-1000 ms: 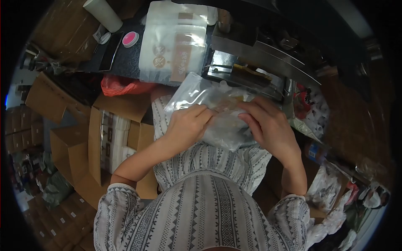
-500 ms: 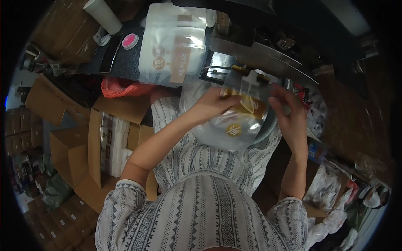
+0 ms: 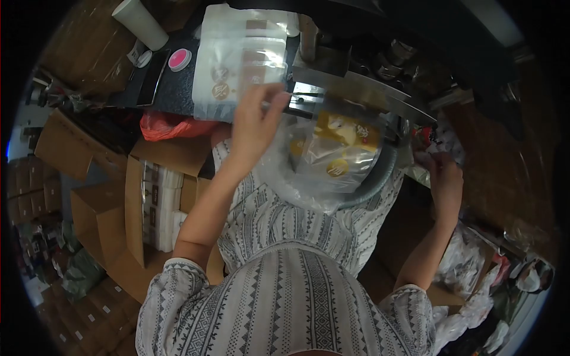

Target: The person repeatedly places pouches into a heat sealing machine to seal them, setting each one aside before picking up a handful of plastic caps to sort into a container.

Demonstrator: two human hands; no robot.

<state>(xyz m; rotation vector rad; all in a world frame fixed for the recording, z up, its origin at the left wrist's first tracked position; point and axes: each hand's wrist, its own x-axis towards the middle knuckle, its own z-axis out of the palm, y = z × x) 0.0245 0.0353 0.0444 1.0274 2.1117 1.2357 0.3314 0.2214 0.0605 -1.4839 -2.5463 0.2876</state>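
Note:
My left hand (image 3: 256, 124) hovers at the near edge of a stack of clear printed plastic pouches (image 3: 211, 62). Its thumb and fingers are bent but apart, and I see nothing between them. Off to the right, my right hand (image 3: 446, 185) has its fingertips pinched together. A small pale scrap seems to be at those fingertips, too blurred to name. Between the hands, a clear pouch with a gold print (image 3: 347, 155) lies over the round basin (image 3: 383, 181) on my lap. Its top end meets the dark edge of the metal machine (image 3: 380, 89).
On the dark table lie a phone (image 3: 154, 77), a round pink-topped tub (image 3: 180, 59) and a white cup (image 3: 140, 25). A red bag (image 3: 172, 126) hangs below the edge. An open carton (image 3: 135, 207) with white packs stands at left; plastic bags (image 3: 463, 261) lie at right.
My left hand has let go of the gold-printed pouch and moved up and left to the stack. My right hand has moved right and down, away from the pouch.

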